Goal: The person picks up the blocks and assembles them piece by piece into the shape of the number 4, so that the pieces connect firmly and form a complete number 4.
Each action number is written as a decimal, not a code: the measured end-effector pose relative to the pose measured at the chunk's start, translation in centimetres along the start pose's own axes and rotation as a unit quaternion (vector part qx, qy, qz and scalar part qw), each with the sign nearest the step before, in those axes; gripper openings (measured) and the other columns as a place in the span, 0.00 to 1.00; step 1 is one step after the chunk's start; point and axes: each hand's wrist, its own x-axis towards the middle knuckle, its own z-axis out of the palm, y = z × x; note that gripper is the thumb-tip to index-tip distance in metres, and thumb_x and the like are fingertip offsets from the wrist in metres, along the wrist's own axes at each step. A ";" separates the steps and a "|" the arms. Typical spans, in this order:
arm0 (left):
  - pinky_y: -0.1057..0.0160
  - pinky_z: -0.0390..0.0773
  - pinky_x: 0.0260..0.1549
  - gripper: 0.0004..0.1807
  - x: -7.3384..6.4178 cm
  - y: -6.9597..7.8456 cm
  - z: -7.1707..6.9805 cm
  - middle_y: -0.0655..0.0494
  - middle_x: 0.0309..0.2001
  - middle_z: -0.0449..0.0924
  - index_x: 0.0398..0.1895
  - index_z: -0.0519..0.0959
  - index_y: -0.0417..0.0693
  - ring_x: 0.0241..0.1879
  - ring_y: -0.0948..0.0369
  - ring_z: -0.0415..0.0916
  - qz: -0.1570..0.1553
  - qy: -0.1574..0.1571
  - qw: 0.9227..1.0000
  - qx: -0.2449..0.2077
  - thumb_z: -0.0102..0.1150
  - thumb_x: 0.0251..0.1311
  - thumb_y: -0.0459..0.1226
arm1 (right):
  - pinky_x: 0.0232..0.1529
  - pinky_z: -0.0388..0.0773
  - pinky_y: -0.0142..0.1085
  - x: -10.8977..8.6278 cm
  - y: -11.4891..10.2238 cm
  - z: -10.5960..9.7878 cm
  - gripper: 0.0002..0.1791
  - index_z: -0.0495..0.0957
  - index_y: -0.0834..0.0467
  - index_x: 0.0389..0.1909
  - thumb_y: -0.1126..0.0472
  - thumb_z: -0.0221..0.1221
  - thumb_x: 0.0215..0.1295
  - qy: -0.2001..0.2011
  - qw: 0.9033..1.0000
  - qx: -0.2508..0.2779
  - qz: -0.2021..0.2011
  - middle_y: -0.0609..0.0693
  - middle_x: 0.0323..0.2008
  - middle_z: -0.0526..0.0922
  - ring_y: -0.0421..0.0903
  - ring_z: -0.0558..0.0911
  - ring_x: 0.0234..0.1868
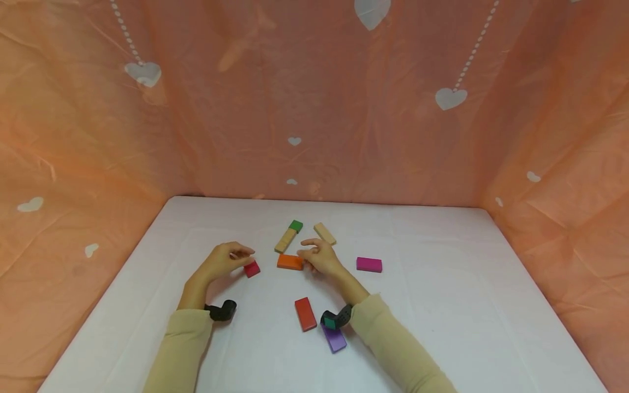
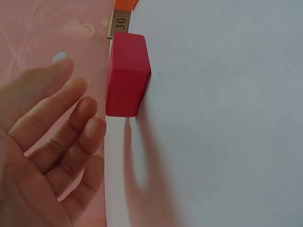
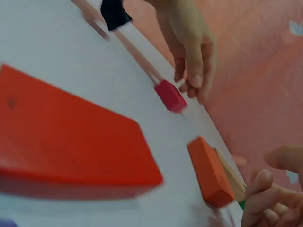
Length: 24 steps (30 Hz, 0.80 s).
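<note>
My left hand [image 1: 222, 262] hovers beside a crimson block [image 1: 252, 269] at the left. In the left wrist view, its loosely bent fingers [image 2: 57, 127] stand apart from that crimson block [image 2: 128, 75]. My right hand [image 1: 321, 258] is at the right end of an orange block [image 1: 290, 262], partly over it in the head view. From the right wrist, the fingers [image 3: 265, 194] appear bent with nothing between them, and a small gap separates them from the orange block [image 3: 210, 172].
Behind lie a plain wooden block [image 1: 285, 240] with a green block [image 1: 296, 226] at its far end, and another wooden block [image 1: 325, 233]. A magenta block [image 1: 369, 265] is at right. Nearer are a red block [image 1: 306, 314] and a purple block [image 1: 334, 339], partly under the right wrist camera.
</note>
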 end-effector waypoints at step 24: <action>0.69 0.72 0.36 0.24 -0.9 -1.5 -0.8 0.46 0.37 0.81 0.50 0.81 0.36 0.36 0.63 0.71 -0.043 -0.085 0.995 -0.028 0.71 0.50 0.39 | 0.24 0.66 0.25 -0.7 1.1 1.1 0.25 0.76 0.66 0.53 0.70 0.66 0.50 0.036 0.998 -0.042 0.015 0.43 0.18 0.70 0.36 0.68 0.20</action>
